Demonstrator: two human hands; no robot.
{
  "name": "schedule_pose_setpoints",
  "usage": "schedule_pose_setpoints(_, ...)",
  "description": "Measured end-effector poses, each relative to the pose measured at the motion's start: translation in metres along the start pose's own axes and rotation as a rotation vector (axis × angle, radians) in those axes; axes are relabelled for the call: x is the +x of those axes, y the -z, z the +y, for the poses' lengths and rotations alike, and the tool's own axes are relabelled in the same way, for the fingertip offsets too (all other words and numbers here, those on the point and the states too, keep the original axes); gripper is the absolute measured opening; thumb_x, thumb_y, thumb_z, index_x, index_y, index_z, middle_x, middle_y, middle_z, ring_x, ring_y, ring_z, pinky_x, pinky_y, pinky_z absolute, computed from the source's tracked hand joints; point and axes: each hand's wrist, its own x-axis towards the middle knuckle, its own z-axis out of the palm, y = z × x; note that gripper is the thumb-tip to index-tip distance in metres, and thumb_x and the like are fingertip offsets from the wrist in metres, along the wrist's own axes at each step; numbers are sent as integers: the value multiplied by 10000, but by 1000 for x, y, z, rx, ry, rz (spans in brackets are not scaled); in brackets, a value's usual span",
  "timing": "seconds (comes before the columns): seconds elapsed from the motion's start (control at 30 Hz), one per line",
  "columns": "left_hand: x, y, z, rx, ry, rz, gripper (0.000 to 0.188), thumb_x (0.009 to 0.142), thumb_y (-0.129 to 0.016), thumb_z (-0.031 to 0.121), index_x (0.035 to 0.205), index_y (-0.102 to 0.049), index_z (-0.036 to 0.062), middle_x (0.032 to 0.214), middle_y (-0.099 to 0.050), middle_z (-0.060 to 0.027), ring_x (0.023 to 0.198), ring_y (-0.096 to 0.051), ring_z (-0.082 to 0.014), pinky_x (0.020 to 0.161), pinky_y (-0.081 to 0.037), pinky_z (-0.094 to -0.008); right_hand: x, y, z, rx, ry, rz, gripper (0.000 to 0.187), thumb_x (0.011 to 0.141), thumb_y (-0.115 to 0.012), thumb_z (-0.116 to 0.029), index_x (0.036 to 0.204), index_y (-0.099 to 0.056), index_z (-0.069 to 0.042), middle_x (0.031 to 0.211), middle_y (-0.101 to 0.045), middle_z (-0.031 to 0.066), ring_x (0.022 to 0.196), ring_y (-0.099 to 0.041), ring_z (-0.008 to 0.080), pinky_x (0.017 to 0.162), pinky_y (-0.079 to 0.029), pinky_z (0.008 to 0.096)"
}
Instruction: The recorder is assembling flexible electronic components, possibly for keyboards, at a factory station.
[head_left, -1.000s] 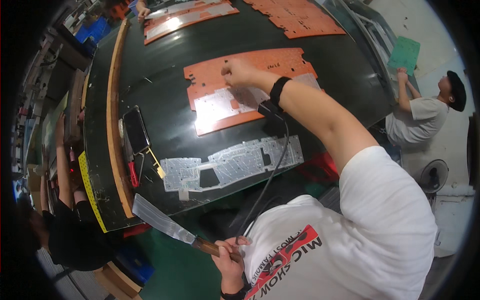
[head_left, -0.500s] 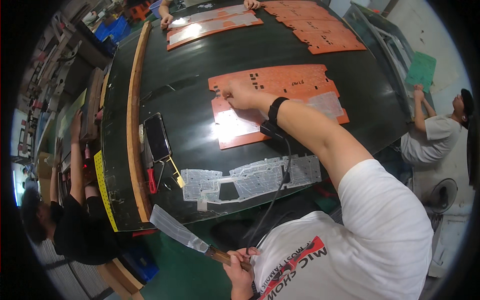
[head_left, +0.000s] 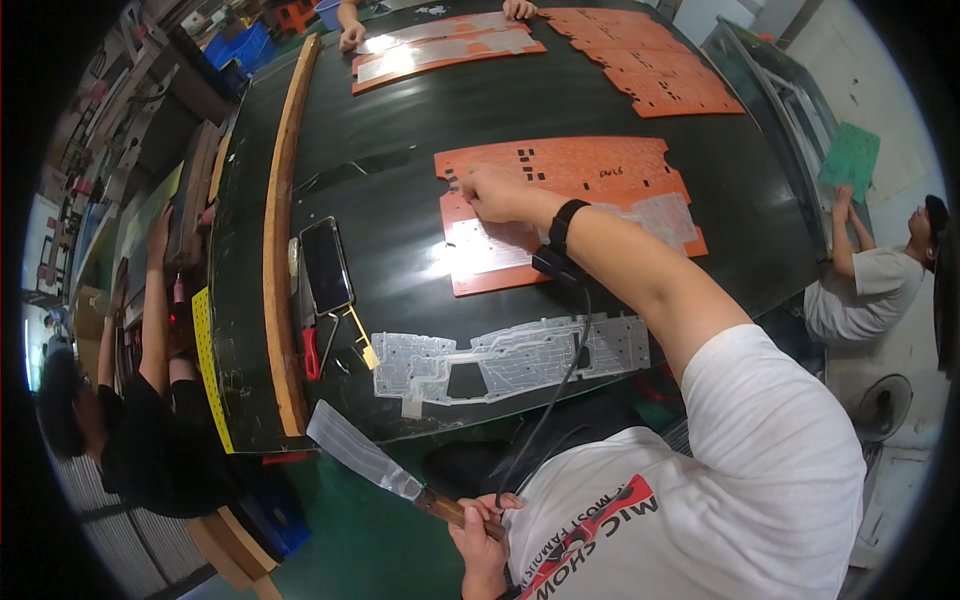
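Note:
My right hand point(head_left: 495, 195) rests at the left end of an orange panel point(head_left: 590, 160), its fingers bent and pinched by the small dark squares there. Whatever they hold, if anything, is hidden. A black band with a cable circles that wrist. Two pale translucent sheets lie on the panel, one shining beneath my hand and another point(head_left: 665, 220) at its right end. Low in front of my body, my left hand point(head_left: 480, 545) is closed around the wooden handle of a broad-bladed knife point(head_left: 365, 455), whose blade points up and left, beyond the table's near edge.
On the dark table point(head_left: 390, 230) lie a clear printed circuit film point(head_left: 520, 360), a phone point(head_left: 326, 265), a red-handled tool point(head_left: 311, 352) and a wooden bar point(head_left: 285, 250). Another person's hands touch a far orange panel point(head_left: 450, 55). More people stand left and right.
The whole view has shifted slightly, so the table's things sit a little farther right. My right hand stays at the panel's left end, and the left keeps its grip on the knife.

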Motion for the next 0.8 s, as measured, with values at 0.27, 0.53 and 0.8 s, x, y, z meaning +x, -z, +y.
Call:
schedule_pose_setpoints(0.27,0,0,3,28,-5,-4,330,972,-413,263,733,-380,39,781,-616,-227,729,-610,-290,727,-467,-391,4,-5,7,72,-16,66,54,711,-591,-43,742,-635,-38,868,-596,129,857,-577,309,742,-462,403)
schedule_pose_setpoints(0.53,0,-2,5,29,-2,15,324,964,-428,257,736,-402,28,765,-606,-223,723,-603,-282,724,-469,-394,11,-6,2,-52,-29,-16,102,737,-587,-90,788,-658,-38,877,-592,146,882,-581,323,768,-463,418)
schedule_pose_setpoints(0.8,-4,-4,9,377,80,36,275,967,-441,242,800,-441,24,714,-598,-145,672,-616,-228,680,-498,-361,-43,52,-81,345,202,140,100,769,-610,-103,787,-646,-12,822,-579,123,817,-583,266,710,-467,354)
